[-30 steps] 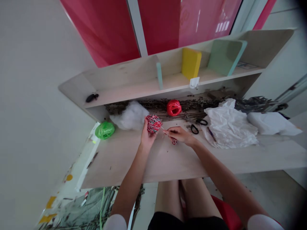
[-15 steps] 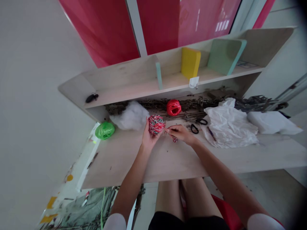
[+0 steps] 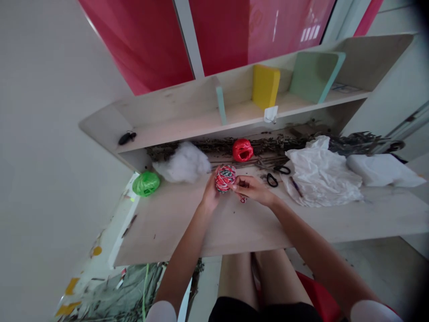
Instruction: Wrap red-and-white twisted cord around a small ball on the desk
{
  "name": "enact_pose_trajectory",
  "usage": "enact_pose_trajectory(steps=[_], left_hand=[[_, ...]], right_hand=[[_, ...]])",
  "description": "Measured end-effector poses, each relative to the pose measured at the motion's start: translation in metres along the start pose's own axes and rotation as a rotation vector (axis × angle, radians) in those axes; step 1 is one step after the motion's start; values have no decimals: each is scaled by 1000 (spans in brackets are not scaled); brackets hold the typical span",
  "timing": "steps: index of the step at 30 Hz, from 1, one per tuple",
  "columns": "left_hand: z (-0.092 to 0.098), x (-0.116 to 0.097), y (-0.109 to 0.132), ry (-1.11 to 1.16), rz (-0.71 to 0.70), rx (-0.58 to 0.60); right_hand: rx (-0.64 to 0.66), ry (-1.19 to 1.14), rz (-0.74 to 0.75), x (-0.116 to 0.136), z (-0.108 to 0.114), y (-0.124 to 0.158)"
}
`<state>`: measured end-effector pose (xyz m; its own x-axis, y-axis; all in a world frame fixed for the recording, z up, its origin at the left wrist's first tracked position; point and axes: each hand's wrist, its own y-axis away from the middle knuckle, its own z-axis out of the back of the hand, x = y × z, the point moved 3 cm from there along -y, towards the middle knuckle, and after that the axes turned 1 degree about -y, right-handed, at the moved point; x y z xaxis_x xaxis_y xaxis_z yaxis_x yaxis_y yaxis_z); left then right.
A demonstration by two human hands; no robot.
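Observation:
A ball wound with red, white and green string (image 3: pixel 225 178) is above the desk, with my left hand (image 3: pixel 211 192) wrapped round its left side. My right hand (image 3: pixel 250 188) pinches at the ball's right edge; a strand seems to be between the fingertips, too small to make out clearly. A small curl of red and white string (image 3: pixel 243 199) hangs or lies just below my right fingers. Behind the ball are a red roll of plastic twine (image 3: pixel 242 150) and a tuft of white stuffing (image 3: pixel 184 163).
Green twine (image 3: pixel 146 184) sits at the desk's left end. Black-handled scissors (image 3: pixel 272 180), crumpled white paper (image 3: pixel 323 174) and a pen (image 3: pixel 296 187) are on the right. Dry stalks lie beneath the shelf (image 3: pixel 187 129). A dark object (image 3: pixel 126 137) rests on the shelf.
The ball and my left hand have moved slightly right and down. My right fingers now meet the ball's edge, where before they were a little apart from it.

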<state>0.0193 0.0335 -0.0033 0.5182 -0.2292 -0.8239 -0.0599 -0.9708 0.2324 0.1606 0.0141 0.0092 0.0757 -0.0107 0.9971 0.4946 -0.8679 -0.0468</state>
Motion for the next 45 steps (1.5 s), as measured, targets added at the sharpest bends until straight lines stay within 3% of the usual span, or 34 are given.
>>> enact_pose_trajectory(steps=[2,8,10,14,18,23,26,29,32,34,36,41,45], left_hand=[[3,-4,-1,-101,-137,-62],[1,2,3,-390,-182,4],[-2,3,4,-432,-212,-27],[3,-7,1,-278,-144,-142],[23,-29,-3,-112,-217,-280],[31,-36,-4,20,-126,-245],[31,-39,-2,86,-95,-273],[32,-44,-1,131,-129,-282],[33,-47,0,134,-109,-259],[31,-47,0,104,-71,-256],[29,-44,0,61,-60,-251],[20,-29,-2,-31,-74,-221],[15,-20,-4,-101,-60,-142]], right_hand=[[-17,7,-9,-2,0,-1],[-71,41,-34,-9,2,-5],[-47,50,-46,-10,3,-5],[30,145,-83,-15,8,-6],[6,275,-93,-19,19,-7],[10,340,-29,-16,25,-6],[-105,492,86,-14,33,-6],[-352,696,226,-11,48,-3],[-568,894,246,-11,61,-1],[-614,916,241,-12,62,-1],[-549,846,275,-11,55,-3],[-182,493,298,-11,13,-5],[-128,406,197,-15,-6,-6]])
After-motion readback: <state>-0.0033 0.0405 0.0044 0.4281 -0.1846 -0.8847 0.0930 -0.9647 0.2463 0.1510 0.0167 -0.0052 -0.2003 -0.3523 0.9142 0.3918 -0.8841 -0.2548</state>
